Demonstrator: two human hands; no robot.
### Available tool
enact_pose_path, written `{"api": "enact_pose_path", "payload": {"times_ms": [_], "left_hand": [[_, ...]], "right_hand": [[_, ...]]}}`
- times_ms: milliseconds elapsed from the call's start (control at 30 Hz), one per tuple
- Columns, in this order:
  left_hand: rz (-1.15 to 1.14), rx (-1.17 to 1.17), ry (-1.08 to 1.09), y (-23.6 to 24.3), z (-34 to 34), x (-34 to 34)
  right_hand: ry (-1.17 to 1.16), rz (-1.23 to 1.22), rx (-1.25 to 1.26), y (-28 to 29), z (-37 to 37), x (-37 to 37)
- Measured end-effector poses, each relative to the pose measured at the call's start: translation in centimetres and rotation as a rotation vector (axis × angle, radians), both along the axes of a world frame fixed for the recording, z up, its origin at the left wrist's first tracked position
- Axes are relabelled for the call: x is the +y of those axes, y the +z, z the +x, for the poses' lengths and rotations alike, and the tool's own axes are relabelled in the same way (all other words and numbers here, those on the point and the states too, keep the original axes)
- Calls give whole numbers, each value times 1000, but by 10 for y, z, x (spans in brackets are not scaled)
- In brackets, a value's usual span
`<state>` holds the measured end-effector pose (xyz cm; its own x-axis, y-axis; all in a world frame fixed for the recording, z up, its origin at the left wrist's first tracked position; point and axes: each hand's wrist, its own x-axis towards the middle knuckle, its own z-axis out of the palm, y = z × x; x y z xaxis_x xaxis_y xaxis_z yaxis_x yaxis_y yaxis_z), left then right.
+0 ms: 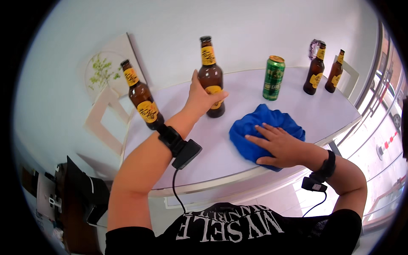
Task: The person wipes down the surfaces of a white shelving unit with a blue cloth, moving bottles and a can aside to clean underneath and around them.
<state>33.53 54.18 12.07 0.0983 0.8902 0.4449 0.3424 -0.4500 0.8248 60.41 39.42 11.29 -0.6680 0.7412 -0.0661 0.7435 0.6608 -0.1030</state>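
Note:
My left hand point(203, 97) is wrapped round the lower body of a brown glass beer bottle point(211, 75) with yellow labels, which stands upright and capped on the table. Another beer bottle point(142, 97) of the same kind is left of my forearm. My right hand point(278, 146) lies spread and flat on a crumpled blue cloth point(250, 127) near the table's front edge. Behind the cloth stands a green drink can point(273, 78) with a gold top. Both wrists wear black cabled devices.
On the right of the white table point(242, 91) are two more beer bottles, one nearer point(313, 72) and one farther point(335, 73). A pale chair point(108, 114) stands at the left end. A framed plant picture point(106, 70) leans by the wall, and a glass door point(386, 80) is at right.

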Motion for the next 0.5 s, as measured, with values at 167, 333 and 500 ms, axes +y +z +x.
{"api": "enact_pose_path", "payload": {"times_ms": [167, 333, 500], "left_hand": [[97, -188, 78, -7, 23, 9], [117, -316, 57, 5, 18, 7], [328, -352, 117, 49, -6, -4]], "right_hand": [[112, -52, -102, 2, -10, 10], [384, 26, -73, -7, -50, 38], [533, -3, -127, -1, -118, 88]]}}
